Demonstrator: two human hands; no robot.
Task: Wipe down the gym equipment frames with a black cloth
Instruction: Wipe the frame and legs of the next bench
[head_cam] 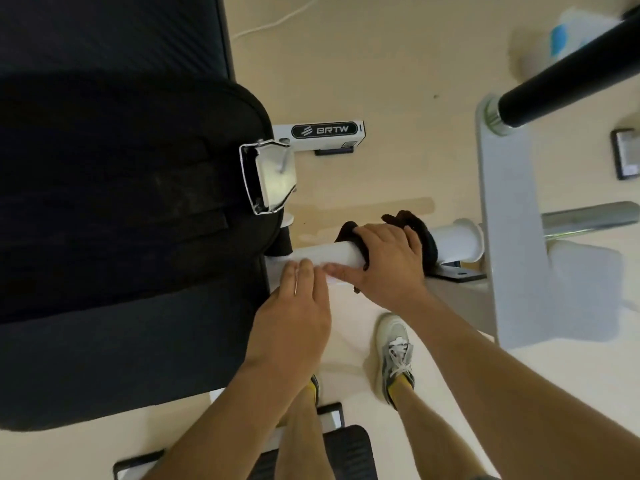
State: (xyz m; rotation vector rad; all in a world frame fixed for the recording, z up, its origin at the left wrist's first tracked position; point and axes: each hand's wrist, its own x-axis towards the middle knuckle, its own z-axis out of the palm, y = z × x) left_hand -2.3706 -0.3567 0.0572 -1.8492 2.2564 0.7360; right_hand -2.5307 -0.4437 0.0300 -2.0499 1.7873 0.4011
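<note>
Black cloth point(423, 237) bunched round white frame tube point(322, 254), gripped by right hand point(388, 263); left hand point(294, 313) at eight o'clock rests straight-fingered.

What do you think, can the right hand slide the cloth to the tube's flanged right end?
Probably yes. The right hand grips the black cloth around the white tube, and the stretch up to the flange looks bare.

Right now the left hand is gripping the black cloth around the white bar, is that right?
No: the head view shows the right hand gripping the black cloth around the white bar. The left hand only touches the bar beside it.
</note>
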